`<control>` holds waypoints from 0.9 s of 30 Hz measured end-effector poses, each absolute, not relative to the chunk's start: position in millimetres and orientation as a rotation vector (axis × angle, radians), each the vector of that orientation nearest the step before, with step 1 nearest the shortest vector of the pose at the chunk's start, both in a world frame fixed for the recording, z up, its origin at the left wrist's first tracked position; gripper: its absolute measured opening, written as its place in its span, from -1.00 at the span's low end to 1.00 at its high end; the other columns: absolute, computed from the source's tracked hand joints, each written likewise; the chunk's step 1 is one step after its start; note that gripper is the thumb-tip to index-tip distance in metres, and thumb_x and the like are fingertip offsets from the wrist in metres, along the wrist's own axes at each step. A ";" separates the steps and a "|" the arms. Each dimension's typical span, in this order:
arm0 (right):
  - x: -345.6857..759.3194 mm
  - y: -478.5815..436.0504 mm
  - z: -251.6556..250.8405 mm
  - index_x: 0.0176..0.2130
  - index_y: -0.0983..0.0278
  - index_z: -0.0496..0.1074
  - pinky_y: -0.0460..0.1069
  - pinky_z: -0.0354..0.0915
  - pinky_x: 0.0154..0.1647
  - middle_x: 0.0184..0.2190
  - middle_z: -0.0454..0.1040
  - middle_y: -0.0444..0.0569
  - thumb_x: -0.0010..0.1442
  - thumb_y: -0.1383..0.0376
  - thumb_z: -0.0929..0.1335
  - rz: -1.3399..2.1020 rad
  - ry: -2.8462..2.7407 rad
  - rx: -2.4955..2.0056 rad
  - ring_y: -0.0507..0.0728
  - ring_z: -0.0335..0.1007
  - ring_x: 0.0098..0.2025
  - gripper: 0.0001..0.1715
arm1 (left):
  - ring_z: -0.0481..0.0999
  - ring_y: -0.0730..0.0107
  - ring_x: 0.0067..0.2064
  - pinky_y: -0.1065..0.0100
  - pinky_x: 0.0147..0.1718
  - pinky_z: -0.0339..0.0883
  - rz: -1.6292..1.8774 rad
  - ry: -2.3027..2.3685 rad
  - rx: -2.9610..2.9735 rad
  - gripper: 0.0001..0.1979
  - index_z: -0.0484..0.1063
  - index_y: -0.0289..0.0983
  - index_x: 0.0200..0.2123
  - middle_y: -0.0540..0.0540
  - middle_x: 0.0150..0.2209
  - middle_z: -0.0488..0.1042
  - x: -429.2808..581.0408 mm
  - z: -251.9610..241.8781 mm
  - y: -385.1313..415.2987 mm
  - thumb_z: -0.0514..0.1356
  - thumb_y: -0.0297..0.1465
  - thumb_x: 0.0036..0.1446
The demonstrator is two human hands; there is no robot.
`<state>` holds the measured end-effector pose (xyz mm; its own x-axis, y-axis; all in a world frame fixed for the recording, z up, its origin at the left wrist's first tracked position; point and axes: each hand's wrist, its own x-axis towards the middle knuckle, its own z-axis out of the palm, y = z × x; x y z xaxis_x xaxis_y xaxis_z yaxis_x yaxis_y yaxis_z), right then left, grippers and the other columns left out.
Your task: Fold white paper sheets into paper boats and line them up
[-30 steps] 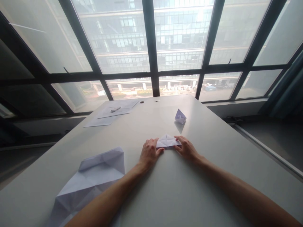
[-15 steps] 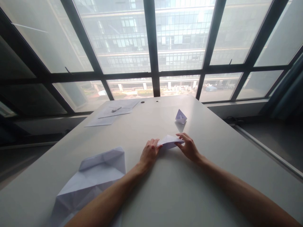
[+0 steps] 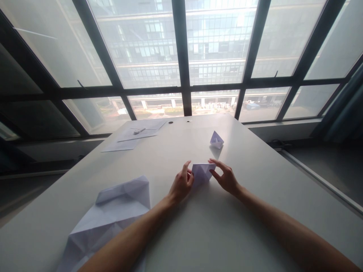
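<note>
A small piece of folded white paper is tilted up above the table, its straight upper edge level and its shaded, creased face towards me. My left hand pinches its left edge between the thumb and bent fingers, with the index finger lifted off. At the upper right corner, the thumb and fingers of my right hand close on the paper. Just beyond stands a finished folded paper boat with a pointed peak. Beside my left forearm lies a large creased sheet of paper, partly covered by that arm.
Flat white sheets lie at the table's far left, with a small whitish object on top. The white table reaches towards tall windows with dark frames. Two small holes sit near its far edge.
The folded paper has turned from a flat, pointed pose to a tilted one with a straight upper edge. My left index finger has risen; my right hand has shifted slightly.
</note>
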<state>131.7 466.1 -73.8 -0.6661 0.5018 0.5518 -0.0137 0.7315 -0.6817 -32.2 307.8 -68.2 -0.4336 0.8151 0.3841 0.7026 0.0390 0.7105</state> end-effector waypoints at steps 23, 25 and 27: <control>135.1 457.5 -66.4 0.26 0.13 0.29 0.17 0.14 0.33 0.28 0.29 0.06 0.24 0.34 0.39 0.641 -2.648 0.287 0.23 0.17 0.32 -0.38 | 0.39 0.17 0.04 0.12 0.10 0.30 1.291 2.393 1.848 -0.73 0.46 -0.24 -0.04 -0.14 -0.04 0.43 -41.2 -72.3 309.7 0.06 -0.47 0.26; 134.9 458.3 -66.8 0.30 0.12 0.24 0.18 0.05 0.37 0.31 0.24 0.06 0.23 0.27 0.41 0.614 -2.709 0.307 0.25 0.11 0.35 -0.31 | 0.38 0.17 0.10 0.11 0.14 0.27 1.183 2.352 1.910 -0.72 0.46 -0.22 -0.01 -0.14 0.02 0.43 -40.8 -74.3 310.4 0.12 -0.47 0.23; 134.7 459.2 -67.2 0.30 0.09 0.22 0.19 -0.01 0.39 0.33 0.19 0.05 0.23 0.20 0.42 0.598 -2.751 0.318 0.26 0.05 0.37 -0.29 | 0.33 0.14 0.18 0.10 0.20 0.23 1.058 2.313 1.963 -0.66 0.43 -0.21 0.06 -0.15 0.11 0.40 -41.0 -76.9 311.2 0.16 -0.45 0.20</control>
